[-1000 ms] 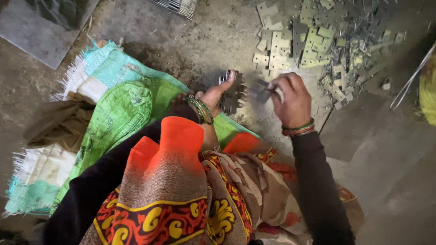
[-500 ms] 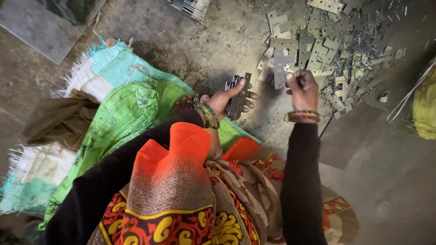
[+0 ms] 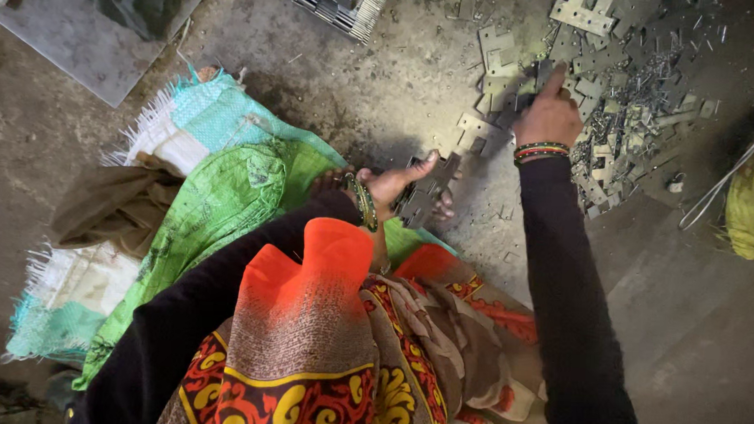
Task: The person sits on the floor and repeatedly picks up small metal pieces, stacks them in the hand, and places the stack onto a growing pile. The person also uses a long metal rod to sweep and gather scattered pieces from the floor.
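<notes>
Reaching farther than half a second before, the right hand (image 3: 550, 118) pressed loosely spread fingers onto the scattered heap of flat grey metal plates (image 3: 615, 103) on the concrete floor (image 3: 381, 87); the left hand (image 3: 394, 187) gripped a stack of grey metal plates (image 3: 423, 197) above the green woven sack (image 3: 218, 206).

Right hand (image 3: 549, 118) fingertips buried among the heap of metal plates (image 3: 623, 103), small pieces there too small to tell apart, yellow bundle (image 3: 753, 200) cut off at right edge, grey slab (image 3: 74, 43) cut off far left.
</notes>
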Demonstrator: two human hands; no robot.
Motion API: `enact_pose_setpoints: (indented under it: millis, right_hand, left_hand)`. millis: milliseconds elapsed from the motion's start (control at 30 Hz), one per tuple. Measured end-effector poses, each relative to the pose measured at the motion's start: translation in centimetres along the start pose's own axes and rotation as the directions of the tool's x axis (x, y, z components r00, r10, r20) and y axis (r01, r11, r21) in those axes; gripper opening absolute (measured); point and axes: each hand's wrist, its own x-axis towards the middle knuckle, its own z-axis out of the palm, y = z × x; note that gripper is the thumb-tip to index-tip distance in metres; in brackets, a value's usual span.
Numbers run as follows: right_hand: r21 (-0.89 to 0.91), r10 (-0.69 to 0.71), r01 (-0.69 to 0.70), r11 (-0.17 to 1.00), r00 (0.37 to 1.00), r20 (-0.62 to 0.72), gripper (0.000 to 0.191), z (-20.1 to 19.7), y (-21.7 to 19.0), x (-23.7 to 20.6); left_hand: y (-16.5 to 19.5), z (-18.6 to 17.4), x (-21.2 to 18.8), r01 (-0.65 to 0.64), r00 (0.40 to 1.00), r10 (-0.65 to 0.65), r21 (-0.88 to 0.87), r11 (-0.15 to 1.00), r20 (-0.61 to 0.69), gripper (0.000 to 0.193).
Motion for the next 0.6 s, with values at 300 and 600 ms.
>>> enact_pose_setpoints:
  millis: [300, 600]
  right_hand:
    - [0.657, 0.202, -0.297, 0.693, 0.955, 0.219, 0.084, -7.5, 2.8, -3.1]
    - [0.338, -0.148, 0.110, 0.935, 0.985, 0.089, 0.048, -6.0, -1.8, -2.2]
  left_hand:
    - [-0.6, 2.3, 2.9, -0.146, 0.941, 0.143, -0.012, 0.989, 0.308, 0.078]
    - [-0.6, 2.5, 2.6, -0.192, 0.981, 0.191, -0.056, 0.980, -0.023, 0.048]
